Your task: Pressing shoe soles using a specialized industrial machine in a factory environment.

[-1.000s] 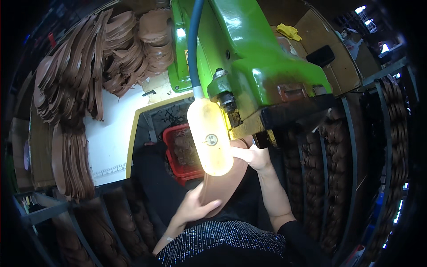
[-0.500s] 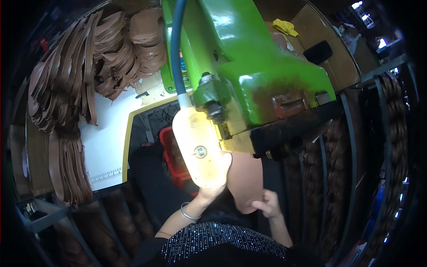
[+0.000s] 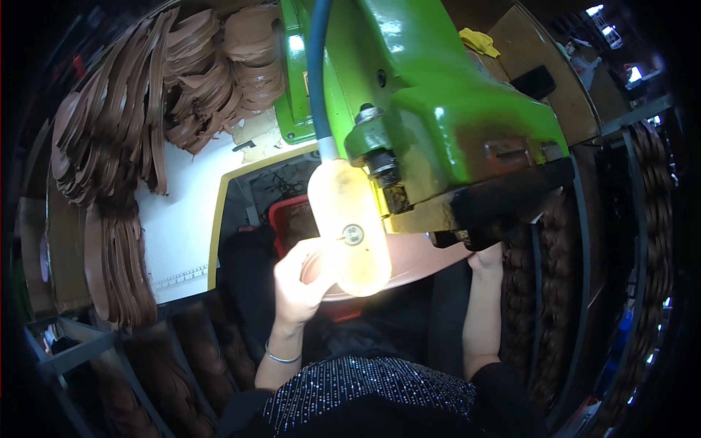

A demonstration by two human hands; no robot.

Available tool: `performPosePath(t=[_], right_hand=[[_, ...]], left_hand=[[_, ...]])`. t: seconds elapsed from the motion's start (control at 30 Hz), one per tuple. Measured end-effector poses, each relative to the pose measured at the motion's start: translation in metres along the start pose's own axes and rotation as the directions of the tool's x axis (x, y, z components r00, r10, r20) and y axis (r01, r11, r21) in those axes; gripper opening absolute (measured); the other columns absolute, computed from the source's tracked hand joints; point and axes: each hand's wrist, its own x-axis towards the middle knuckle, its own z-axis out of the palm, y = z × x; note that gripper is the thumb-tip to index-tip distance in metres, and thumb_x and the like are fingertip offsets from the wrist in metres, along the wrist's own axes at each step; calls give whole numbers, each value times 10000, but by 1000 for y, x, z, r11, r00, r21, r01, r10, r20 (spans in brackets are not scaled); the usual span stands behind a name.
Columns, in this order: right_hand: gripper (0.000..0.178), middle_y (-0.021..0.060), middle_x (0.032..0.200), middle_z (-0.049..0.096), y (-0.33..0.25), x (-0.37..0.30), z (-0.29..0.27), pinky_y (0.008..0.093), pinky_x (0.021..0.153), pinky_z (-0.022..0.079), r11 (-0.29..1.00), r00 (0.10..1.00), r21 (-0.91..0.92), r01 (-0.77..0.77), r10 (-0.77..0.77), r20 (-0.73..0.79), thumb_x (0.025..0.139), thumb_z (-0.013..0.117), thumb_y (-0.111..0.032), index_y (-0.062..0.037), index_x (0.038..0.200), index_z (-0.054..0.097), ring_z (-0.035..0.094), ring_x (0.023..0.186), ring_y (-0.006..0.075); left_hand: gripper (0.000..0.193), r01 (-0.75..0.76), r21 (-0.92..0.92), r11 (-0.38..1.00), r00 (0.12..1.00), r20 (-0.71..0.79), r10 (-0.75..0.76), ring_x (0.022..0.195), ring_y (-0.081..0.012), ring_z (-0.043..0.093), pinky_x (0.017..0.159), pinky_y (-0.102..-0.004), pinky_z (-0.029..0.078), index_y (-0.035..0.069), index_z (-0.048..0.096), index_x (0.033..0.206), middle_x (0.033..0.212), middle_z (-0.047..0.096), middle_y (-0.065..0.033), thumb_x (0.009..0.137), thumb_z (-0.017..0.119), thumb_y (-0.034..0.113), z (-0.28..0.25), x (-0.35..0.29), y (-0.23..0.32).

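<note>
A pinkish-brown shoe sole (image 3: 431, 257) lies crosswise under the head of a green machine (image 3: 453, 109). My left hand (image 3: 298, 283) is closed on its left end, thumb and fingers curled. At the far right end my right hand (image 3: 487, 258) grips the sole, its fingers partly hidden by the machine. A glowing oval lamp (image 3: 358, 255) on a grey-blue cable hangs in front of the sole's left part and hides it. The sole's upper edge disappears behind the machine's dark lower part.
Stacks of brown soles (image 3: 109, 117) cover the white worktop (image 3: 171, 233) at left. A red bin (image 3: 281, 219) stands below the table's cutout. Metal racks (image 3: 584, 241) filled with brown pieces flank me. A cardboard box (image 3: 562, 80) and a yellow cloth (image 3: 478, 42) are at the back right.
The sole has turned from pointing toward me to lying crosswise. My left hand has shifted left, my right hand up and to the right. The whole view has shifted slightly.
</note>
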Motion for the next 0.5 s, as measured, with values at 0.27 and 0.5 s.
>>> performPosePath(t=[0.27,0.5], right_hand=[[336,38,1037,569,55,6,45,286,867,441,991,970,80,111,-125,209,767,583,64,15,1098,548,557,947,159],[344,56,996,618,36,0,70,268,796,486,960,956,-209,187,-129,262,699,734,38,25,1013,594,583,908,140]], left_hand=[[249,17,191,982,999,-40,-10,787,-127,606,750,-247,476,-64,586,972,887,648,-104,741,658,-3,-81,-10,20],[215,38,553,832,985,117,-123,718,-93,608,655,-232,490,-23,579,881,795,648,-73,735,726,34,-80,-12,16]])
